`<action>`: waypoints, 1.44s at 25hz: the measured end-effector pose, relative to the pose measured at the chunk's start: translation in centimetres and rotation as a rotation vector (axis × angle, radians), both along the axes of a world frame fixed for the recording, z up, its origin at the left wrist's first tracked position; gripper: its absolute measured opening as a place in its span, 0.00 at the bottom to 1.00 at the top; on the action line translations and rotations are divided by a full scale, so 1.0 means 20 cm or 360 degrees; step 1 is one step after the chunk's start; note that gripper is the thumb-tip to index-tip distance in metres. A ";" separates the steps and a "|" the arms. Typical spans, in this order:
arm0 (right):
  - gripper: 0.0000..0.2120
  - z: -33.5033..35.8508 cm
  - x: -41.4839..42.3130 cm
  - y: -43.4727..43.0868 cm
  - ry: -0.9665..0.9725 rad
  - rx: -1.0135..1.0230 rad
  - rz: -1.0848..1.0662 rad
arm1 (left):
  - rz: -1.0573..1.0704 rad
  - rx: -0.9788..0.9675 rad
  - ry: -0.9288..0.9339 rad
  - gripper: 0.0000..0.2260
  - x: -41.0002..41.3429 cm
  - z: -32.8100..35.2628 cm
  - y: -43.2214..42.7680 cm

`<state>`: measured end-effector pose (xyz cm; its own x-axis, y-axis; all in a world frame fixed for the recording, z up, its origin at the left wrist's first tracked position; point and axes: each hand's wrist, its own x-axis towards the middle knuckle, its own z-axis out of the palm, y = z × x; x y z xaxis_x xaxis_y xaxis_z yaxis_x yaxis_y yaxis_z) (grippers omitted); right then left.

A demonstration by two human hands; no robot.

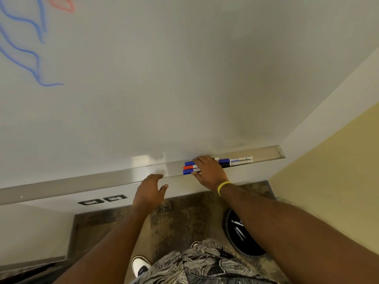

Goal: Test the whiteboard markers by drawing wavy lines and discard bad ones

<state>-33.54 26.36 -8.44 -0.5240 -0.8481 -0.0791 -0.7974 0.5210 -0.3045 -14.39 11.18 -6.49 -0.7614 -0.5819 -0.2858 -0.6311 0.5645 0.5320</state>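
A tray [82, 185] ran along the foot of the whiteboard [184, 78], ending at the right just short of the side wall [328, 181]. Wavy lines [26, 52] sat at the board's upper left. Near the tray's right end, three markers [189, 167] lay side by side, front to back, with two more markers [235, 161] to their right. The right hand [209, 171] lay across the tray between the two groups, covering the barrels. The left hand [148, 191] hovered at the tray's front edge, left of the markers. Two sockets [102, 200] sat in the wall below the tray. On the floor [184, 218], a bin [240, 232] stood under the right forearm, and a shoe [140, 265] was to its left.
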 end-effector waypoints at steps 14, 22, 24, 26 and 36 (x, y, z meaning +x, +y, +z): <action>0.49 0.07 0.65 -0.18 -0.0042 0.0258 0.0304 | -0.0055 -0.0634 -0.0732 0.47 0.80 0.06 -0.14; 0.53 0.10 1.19 -0.42 0.0046 0.0387 0.0445 | 0.0272 -0.0607 -0.0673 0.53 1.47 0.01 -0.27; 0.52 0.11 1.34 -0.49 0.0061 0.0406 0.0498 | 0.0302 -0.0600 -0.0662 0.53 1.63 0.00 -0.30; 0.52 0.10 1.50 -0.58 0.0065 0.0404 0.0562 | 0.0334 -0.0605 -0.0648 0.53 1.80 0.00 -0.33; 0.50 0.12 2.16 -1.06 0.0180 0.0317 0.1085 | 0.0754 -0.0692 -0.0492 0.48 2.45 -0.02 -0.42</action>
<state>9.74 5.20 -6.00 0.1030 -0.9646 -0.2429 -0.9861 -0.0670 -0.1521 34.60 2.73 -6.81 -0.3199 -0.9405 -0.1146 -0.9467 0.3125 0.0777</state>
